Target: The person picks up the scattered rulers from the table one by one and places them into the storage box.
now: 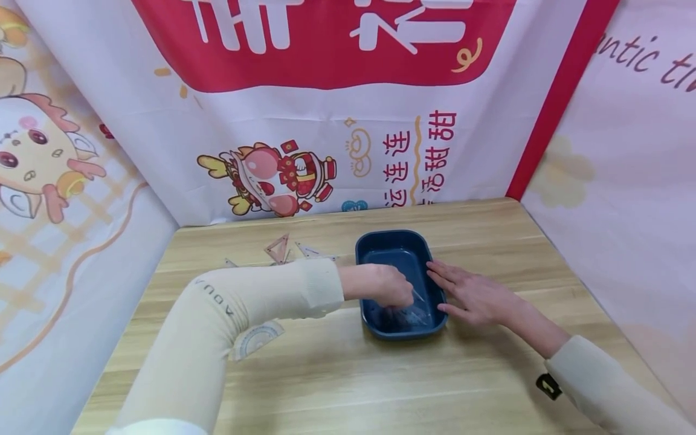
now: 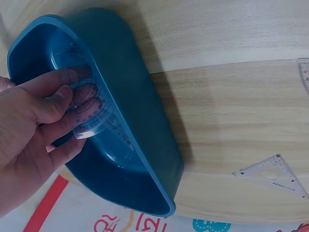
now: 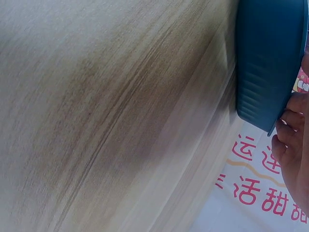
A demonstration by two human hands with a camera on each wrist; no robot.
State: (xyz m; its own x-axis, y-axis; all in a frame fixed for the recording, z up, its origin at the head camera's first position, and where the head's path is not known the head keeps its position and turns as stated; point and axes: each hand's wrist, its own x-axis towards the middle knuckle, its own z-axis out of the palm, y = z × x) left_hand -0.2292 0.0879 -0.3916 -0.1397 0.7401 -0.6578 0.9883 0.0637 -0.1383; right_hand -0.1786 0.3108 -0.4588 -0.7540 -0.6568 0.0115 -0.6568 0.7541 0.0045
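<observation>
A deep blue plastic bin [image 1: 401, 334] with rounded corners stands on the table. My left hand [image 1: 385, 286] reaches down into it. In the left wrist view, that hand pinches a clear protractor [image 2: 98, 117] between thumb and fingers, and its printed degree marks show over the fingertips. Beneath it, another clear piece with a ruled edge [image 2: 121, 133] lies inside the bin. My right hand [image 1: 478, 296] rests against the bin's right rim with fingers extended. The right wrist view catches only part of this hand [image 3: 295, 140], at the bin's edge.
Left of the bin, partly behind my left sleeve, lie a pinkish set square [image 1: 278, 248], a clear set square [image 1: 314, 252] and a clear protractor [image 1: 258, 340]. Printed cloth walls [image 1: 348, 145] enclose the back and both sides of the wooden table [image 1: 326, 386].
</observation>
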